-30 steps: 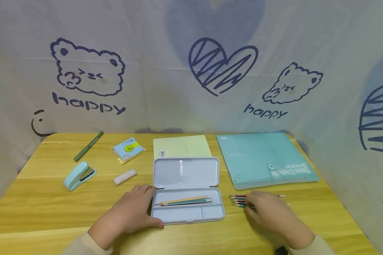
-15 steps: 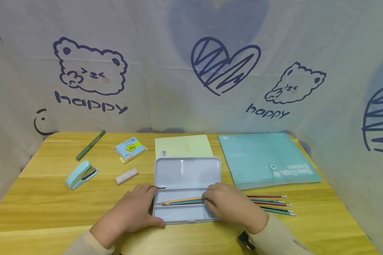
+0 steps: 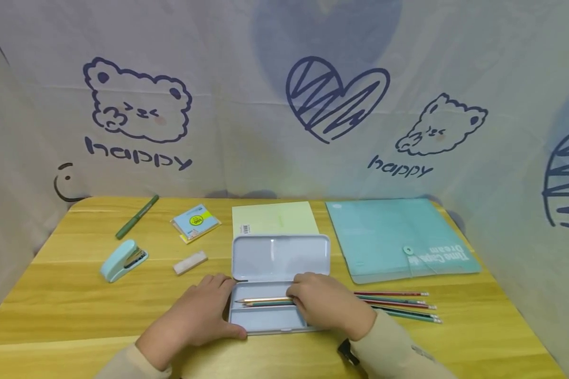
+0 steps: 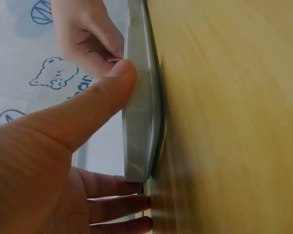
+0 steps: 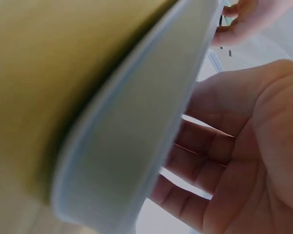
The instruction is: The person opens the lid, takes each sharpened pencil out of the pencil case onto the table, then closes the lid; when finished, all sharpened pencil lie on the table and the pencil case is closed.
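A pale blue pencil case (image 3: 281, 330) lies with its lid raised and leaning back. My left hand (image 3: 200, 316) grips its left end; in the left wrist view the thumb (image 4: 102, 100) presses the front wall and the fingers lie along the end. Over the right part of the tray, my right hand (image 3: 329, 305) pinches the ends of pencils (image 3: 267, 301) lying in the long rear compartment. Its fingers hide those ends and the small right compartment. In the right wrist view, its fingers (image 5: 198, 146) curl over the case's edge. Several more pencils (image 3: 398, 305) lie on the table to the right.
A teal document folder (image 3: 384, 237) lies at the back right and a pale green notebook (image 3: 275, 217) behind the lid. To the left are a white eraser (image 3: 190, 262), a pack of sticky notes (image 3: 195, 223), a mint stapler (image 3: 123, 260) and a green pen (image 3: 137, 217).
My right hand has moved left from the loose pencils on the table into the case, shifting slightly farther left since half a second ago. The left hand keeps its hold on the case.
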`<state>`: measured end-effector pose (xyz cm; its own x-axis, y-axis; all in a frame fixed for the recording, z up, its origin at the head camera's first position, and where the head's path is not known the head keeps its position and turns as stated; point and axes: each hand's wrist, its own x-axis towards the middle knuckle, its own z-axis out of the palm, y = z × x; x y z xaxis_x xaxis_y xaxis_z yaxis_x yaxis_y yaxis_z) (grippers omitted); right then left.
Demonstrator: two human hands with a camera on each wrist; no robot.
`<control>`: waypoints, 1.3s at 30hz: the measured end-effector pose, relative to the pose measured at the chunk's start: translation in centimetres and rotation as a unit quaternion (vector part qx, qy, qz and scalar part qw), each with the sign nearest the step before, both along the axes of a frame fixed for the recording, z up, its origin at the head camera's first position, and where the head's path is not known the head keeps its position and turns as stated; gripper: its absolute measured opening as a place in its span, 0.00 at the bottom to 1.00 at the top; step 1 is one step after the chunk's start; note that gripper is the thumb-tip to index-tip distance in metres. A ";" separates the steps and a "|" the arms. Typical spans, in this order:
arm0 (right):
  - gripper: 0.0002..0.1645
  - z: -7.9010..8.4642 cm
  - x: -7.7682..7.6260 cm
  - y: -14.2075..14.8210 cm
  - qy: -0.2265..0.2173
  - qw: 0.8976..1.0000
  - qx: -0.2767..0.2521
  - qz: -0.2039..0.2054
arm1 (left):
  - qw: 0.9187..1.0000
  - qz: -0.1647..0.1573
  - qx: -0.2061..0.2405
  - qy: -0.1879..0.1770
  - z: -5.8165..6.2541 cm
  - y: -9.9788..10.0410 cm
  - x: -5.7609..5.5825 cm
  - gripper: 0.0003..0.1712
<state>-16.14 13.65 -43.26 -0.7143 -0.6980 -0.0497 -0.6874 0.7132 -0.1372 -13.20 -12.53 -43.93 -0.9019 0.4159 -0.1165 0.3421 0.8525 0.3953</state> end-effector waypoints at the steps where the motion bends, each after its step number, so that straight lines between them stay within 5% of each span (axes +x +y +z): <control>1: 0.08 0.0 -0.1 0.0 -0.002 1.000 -0.002 -0.001 | 1.000 0.000 0.001 0.000 0.0 0.0 0.0 0.58; 19: 0.09 0.8 -0.8 -1.1 -0.058 0.997 0.003 -0.051 | 1.000 0.000 -0.004 -0.003 -0.1 0.3 -0.1 0.58; 39: 0.09 0.7 -0.6 -1.1 -0.017 1.000 0.017 -0.020 | 1.000 0.003 -0.001 -0.009 0.0 0.2 -0.1 0.58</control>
